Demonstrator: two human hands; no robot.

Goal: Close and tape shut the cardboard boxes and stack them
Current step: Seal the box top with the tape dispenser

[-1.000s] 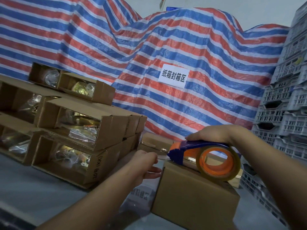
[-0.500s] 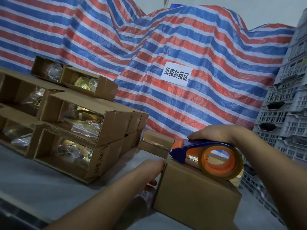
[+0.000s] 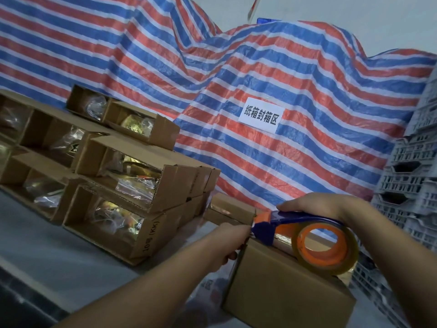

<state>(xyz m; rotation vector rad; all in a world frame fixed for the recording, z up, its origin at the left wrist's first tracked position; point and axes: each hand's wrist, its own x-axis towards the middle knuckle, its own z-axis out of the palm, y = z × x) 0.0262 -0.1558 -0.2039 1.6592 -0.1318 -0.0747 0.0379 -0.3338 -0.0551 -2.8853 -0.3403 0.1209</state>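
Note:
A closed brown cardboard box [image 3: 281, 287] stands at the lower right of the grey table. On its top sits a blue and orange tape dispenser [image 3: 307, 235] with a clear tape roll. My right hand [image 3: 316, 204] grips the dispenser from above. My left hand [image 3: 227, 245] presses against the box's left end, just under the dispenser's blade; its fingertips are hidden behind the box edge. A small sealed box [image 3: 229, 209] lies just behind.
Several open cardboard boxes [image 3: 132, 176] with plastic-wrapped goods are stacked at the left. A striped red, white and blue tarp [image 3: 236, 67] with a white label [image 3: 261, 114] hangs behind. White plastic crates [image 3: 411, 181] rise at the right. The grey table [image 3: 59, 254] stretches to the front left.
My left hand moved right from pinching the tape end to pressing on the box's left end. The dispenser stayed on the box top.

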